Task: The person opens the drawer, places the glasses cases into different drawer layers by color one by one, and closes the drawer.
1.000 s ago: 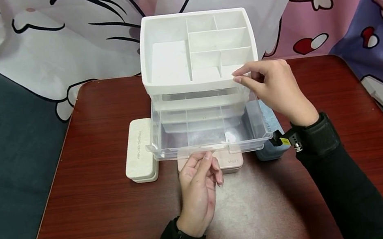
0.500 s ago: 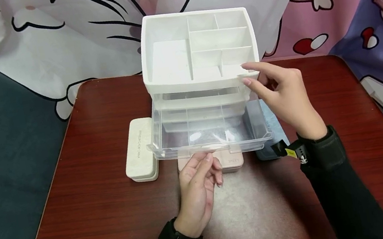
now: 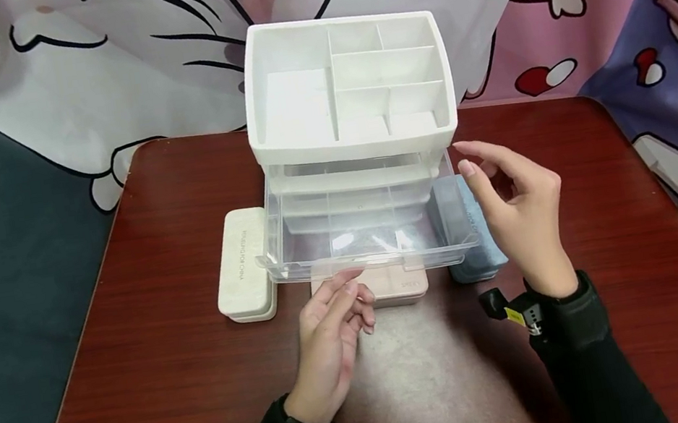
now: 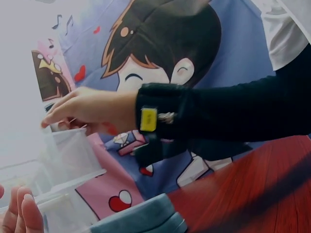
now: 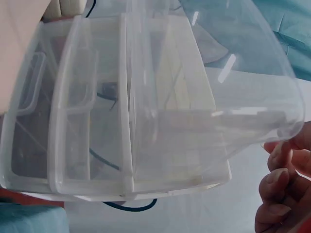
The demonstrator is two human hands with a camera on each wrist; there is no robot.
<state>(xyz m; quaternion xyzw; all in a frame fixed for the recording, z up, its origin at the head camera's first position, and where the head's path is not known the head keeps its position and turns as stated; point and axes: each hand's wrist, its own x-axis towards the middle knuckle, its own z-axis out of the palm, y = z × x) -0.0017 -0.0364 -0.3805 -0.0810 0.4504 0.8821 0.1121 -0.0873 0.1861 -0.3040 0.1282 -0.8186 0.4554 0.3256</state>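
A white storage organizer [image 3: 304, 154] with a divided top tray stands toward the back of the table, a clear divided drawer [image 3: 362, 237] jutting from its front. My left hand [image 3: 325, 360] is palm up before that drawer, fingers loosely bent, index fingertip right by the drawer's front edge. My right hand [image 3: 520, 214] hovers off the organizer's right front corner, thumb and index finger apart, nothing between them. In the left wrist view the right hand [image 4: 87, 111] overlaps a clear plastic corner. Fingertips [image 5: 277, 182] show beside a clear curved panel [image 5: 252, 87] in the right wrist view.
A cream oblong case [image 3: 243, 266] stands left of the drawer. A pale pink case [image 3: 396, 287] sits partly hidden beneath the drawer's front, and a blue case [image 3: 480, 256] is at its right. A printed cloth [image 3: 162, 84] hangs behind the brown table [image 3: 142, 387].
My right hand has left the tray's front right corner, moving right and down. My left hand has drawn slightly left and down from the drawer's front edge. The organizer stays in place.
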